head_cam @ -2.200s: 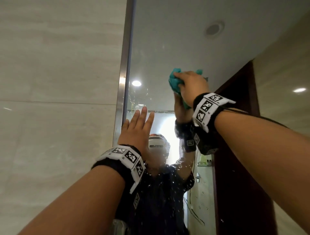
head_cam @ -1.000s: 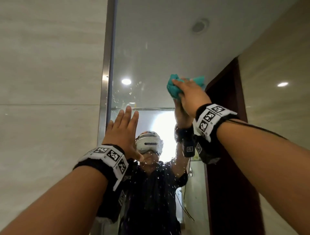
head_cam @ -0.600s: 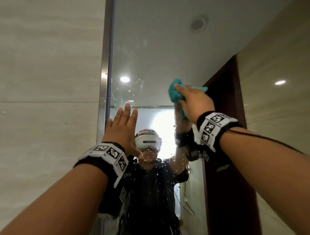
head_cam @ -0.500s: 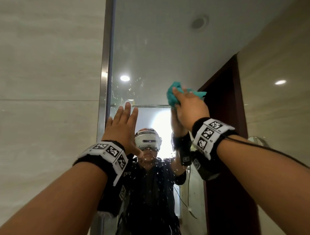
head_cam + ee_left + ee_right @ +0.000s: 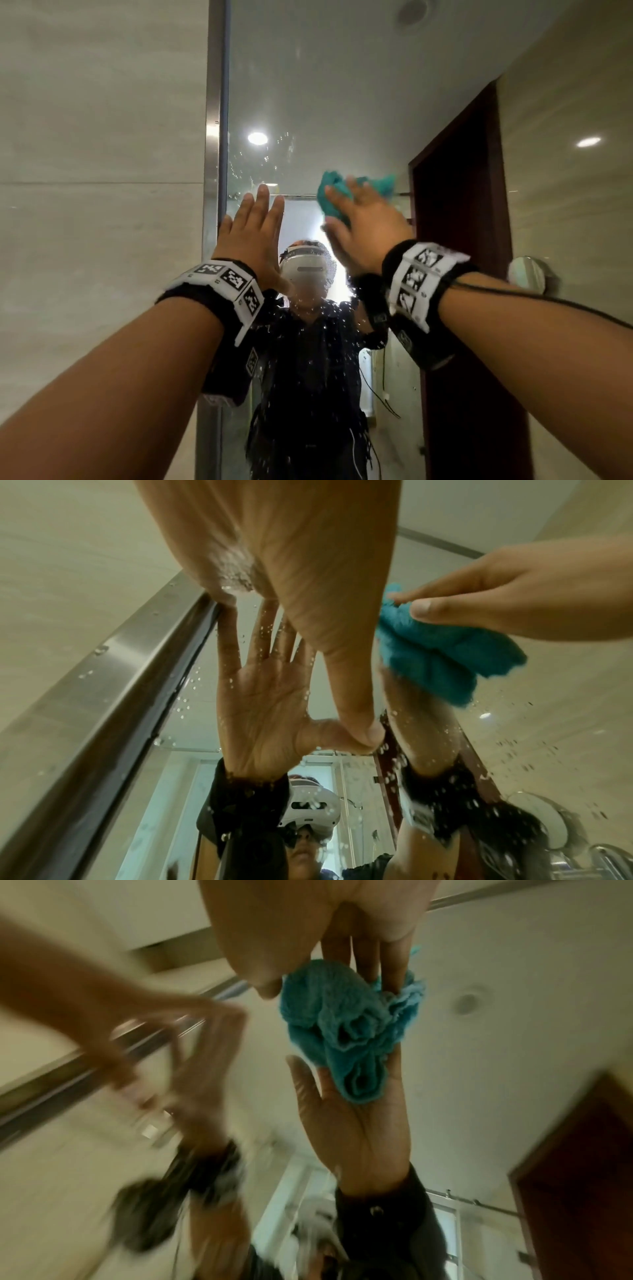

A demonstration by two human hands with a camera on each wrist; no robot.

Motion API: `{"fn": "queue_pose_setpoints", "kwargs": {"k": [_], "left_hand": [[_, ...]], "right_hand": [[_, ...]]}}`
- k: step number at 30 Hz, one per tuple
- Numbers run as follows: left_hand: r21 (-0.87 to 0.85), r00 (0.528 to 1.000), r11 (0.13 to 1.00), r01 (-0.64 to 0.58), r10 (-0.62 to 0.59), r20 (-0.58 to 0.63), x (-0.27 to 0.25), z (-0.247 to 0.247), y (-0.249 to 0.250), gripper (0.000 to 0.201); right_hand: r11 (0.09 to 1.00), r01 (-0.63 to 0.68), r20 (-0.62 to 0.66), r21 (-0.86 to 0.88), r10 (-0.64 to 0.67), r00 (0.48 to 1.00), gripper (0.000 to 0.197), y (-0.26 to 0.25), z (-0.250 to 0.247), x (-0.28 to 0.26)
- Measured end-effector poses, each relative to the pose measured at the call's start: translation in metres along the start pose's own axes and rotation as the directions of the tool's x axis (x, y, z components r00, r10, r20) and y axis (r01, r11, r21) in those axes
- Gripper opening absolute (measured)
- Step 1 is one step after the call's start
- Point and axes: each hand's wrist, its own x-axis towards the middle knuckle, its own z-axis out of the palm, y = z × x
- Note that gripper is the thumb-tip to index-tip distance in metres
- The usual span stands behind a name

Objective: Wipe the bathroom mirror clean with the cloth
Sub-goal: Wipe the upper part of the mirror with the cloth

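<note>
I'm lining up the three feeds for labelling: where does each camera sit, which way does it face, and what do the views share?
Head: worn on the head, facing forward and up at the mirror; shows both forearms, left hand, right hand.
Left wrist: under the left hand, looking along the palm at the glass.
Right wrist: under the right hand, looking along the fingers; blurred.
Shared: the teal cloth pressed to the mirror.

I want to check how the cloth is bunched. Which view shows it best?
The right wrist view: the teal cloth fills mid-frame, its folds clear against the mirror under the right hand. In the head view the hand covers most of it; the left wrist view shows one side.
</note>
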Motion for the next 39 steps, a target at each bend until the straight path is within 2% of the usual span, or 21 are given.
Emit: {"fn": "queue_pose_setpoints", "kwargs": {"k": [2,4,6,8,10,12,15,16,18,20,21,23,25,26,27,29,31,32,34,37,39], "left_hand": [[0.0,1.0,1.0,0.003,-0.003,-0.003,0.0,0.0,0.001,0.142],[0.005,1.0,1.0,0.008,-0.008,-0.004,0.002,0.0,0.001,0.143],[0.003,1.0,1.0,0.012,-0.012,-0.009,0.003,0.0,0.001,0.144],[-0.001,1.0,1.0,0.011,-0.011,-0.015,0.002,0.001,0.001,0.144],[-0.002,1.0,1.0,0.006,-0.006,-0.02,0.001,0.001,0.001,0.144],[-0.005,1.0,1.0,0.004,-0.004,-0.021,0.001,0.001,0.001,0.144],[0.003,1.0,1.0,0.001,-0.001,-0.027,0.002,0.002,0.0,0.145],[0.004,1.0,1.0,0.002,-0.001,-0.028,0.002,0.002,0.0,0.146],[0.001,1.0,1.0,0.0,0.0,-0.03,0.002,0.002,0.0,0.146],[0.002,0.999,1.0,-0.007,0.007,-0.033,0.002,0.002,-0.001,0.145],[0.002,0.999,1.0,-0.008,0.008,-0.033,0.002,0.002,-0.001,0.144],[-0.003,1.0,1.0,-0.008,0.008,-0.029,0.002,0.002,-0.002,0.145],[-0.012,1.0,1.0,-0.011,0.011,-0.028,0.003,0.003,-0.002,0.145],[-0.016,0.999,1.0,-0.012,0.011,-0.031,0.003,0.003,-0.002,0.145],[-0.019,0.999,1.0,-0.012,0.012,-0.034,0.003,0.003,-0.002,0.145],[-0.014,0.999,1.0,-0.012,0.011,-0.034,0.003,0.003,-0.002,0.145],[-0.014,0.999,1.0,-0.012,0.012,-0.033,0.002,0.003,-0.002,0.145],[-0.018,0.999,1.0,-0.013,0.012,-0.035,0.002,0.003,-0.002,0.144],[-0.028,0.999,1.0,-0.013,0.012,-0.041,0.002,0.002,-0.002,0.144],[-0.028,0.999,1.0,-0.013,0.011,-0.043,0.001,0.002,-0.002,0.144],[-0.024,0.999,1.0,-0.012,0.011,-0.046,0.002,0.002,-0.002,0.144]], "right_hand": [[0.98,0.186,0.112,-0.073,-0.177,0.978,0.051,-0.014,0.009,-0.023],[0.942,0.305,0.182,-0.14,-0.278,0.943,0.05,-0.009,0.013,-0.025],[0.96,0.256,0.113,-0.109,-0.244,0.963,0.055,0.005,0.01,-0.009],[0.996,0.082,-0.017,-0.016,-0.083,0.996,0.065,0.017,0.004,0.009],[0.999,-0.009,-0.035,-0.033,0.008,0.999,0.068,0.014,0.005,0.013],[0.996,0.063,-0.004,-0.065,-0.063,0.998,0.068,0.002,0.012,-0.001],[0.959,0.276,0.024,-0.059,-0.275,0.961,0.066,-0.002,0.013,-0.023],[0.963,0.269,-0.009,0.002,-0.269,0.963,0.063,0.002,0.008,-0.021],[0.986,0.1,-0.115,0.133,-0.085,0.99,0.055,0.011,-0.003,-0.011],[0.98,-0.043,-0.196,0.195,0.082,0.977,0.048,0.011,-0.001,-0.009],[0.988,-0.032,-0.192,0.153,0.061,0.98,0.047,0.005,0.005,-0.014],[0.99,0.133,-0.094,0.046,-0.128,0.987,0.055,-0.009,0.022,-0.026],[0.958,0.284,0.012,-0.034,-0.284,0.959,0.059,-0.009,0.025,-0.031],[0.953,0.299,0.006,-0.054,-0.299,0.954,0.058,-0.004,0.021,-0.027],[0.962,0.268,-0.043,-0.043,-0.27,0.962,0.055,0.004,0.017,-0.02],[0.994,0.07,-0.175,0.079,-0.055,0.983,0.051,0.016,0.012,-0.008],[0.974,-0.093,-0.264,0.206,0.147,0.953,0.05,0.014,0.018,-0.007],[0.97,-0.115,-0.262,0.213,0.17,0.95,0.049,0.007,0.023,-0.013],[0.992,0.02,-0.23,0.125,0.01,0.973,0.048,-0.011,0.032,-0.029],[0.952,0.305,-0.127,-0.029,-0.307,0.943,0.058,-0.012,0.036,-0.042],[0.964,0.258,-0.107,-0.058,-0.263,0.959,0.056,0.007,0.027,-0.025]]}}
